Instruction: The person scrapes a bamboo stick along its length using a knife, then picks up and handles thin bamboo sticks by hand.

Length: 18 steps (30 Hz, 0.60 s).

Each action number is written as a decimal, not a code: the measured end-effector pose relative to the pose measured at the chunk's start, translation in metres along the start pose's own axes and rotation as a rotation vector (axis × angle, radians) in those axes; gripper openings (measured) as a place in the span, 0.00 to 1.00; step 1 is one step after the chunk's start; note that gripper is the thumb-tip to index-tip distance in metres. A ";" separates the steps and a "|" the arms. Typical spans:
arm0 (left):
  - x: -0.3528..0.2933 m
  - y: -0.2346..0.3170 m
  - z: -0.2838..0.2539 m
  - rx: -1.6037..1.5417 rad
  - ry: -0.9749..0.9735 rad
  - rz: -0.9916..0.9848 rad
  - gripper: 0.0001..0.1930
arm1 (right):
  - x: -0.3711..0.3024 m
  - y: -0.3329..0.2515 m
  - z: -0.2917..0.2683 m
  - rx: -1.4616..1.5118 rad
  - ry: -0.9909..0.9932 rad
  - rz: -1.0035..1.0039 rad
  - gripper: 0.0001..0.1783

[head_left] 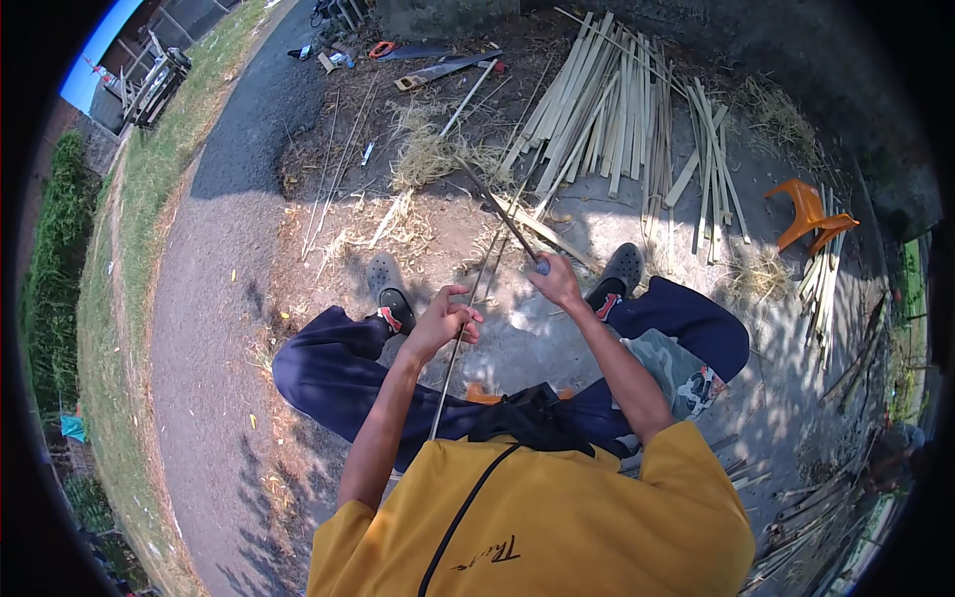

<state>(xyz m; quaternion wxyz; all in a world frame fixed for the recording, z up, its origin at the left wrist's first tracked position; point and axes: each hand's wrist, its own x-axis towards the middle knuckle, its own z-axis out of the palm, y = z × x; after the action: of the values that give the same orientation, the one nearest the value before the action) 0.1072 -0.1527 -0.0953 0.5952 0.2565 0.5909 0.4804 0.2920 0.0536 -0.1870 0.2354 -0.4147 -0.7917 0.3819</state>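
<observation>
My right hand (pixel 556 280) is closed round the handle of a long knife (pixel 505 214), whose dark narrow blade points away and to the left. A thin, long strip of split wood or bamboo (pixel 447 390) runs from my lap past my left hand (pixel 447 324) towards the ground ahead. The fingers of my left hand are curled about this strip, and parts of the grip are hidden. Near the blade, the far end of the strip is hard to tell from the litter behind it.
Many pale split strips (pixel 607 109) lie in a fanned pile ahead, near curly shavings (pixel 433 154). Two handsaws (pixel 448 70) rest on the ground at the far left. An orange plastic piece (pixel 804 214) stands at the right. My feet in grey clogs (pixel 624 264) are spread apart.
</observation>
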 end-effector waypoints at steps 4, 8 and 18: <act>0.008 0.002 -0.005 0.461 0.062 -0.078 0.23 | 0.007 0.002 -0.006 -0.003 -0.088 0.033 0.24; 0.012 -0.003 -0.021 0.673 0.037 -0.095 0.26 | 0.009 0.012 -0.004 -0.008 -0.034 -0.044 0.27; -0.026 -0.016 -0.068 0.152 -0.123 -0.044 0.15 | 0.004 0.044 -0.001 -0.048 -0.130 0.118 0.31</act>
<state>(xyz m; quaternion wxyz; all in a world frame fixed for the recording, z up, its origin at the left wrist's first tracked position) 0.0510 -0.2001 -0.1085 0.6198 0.3167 0.5934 0.4043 0.3114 0.0736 -0.2213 0.1504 -0.4405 -0.7884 0.4021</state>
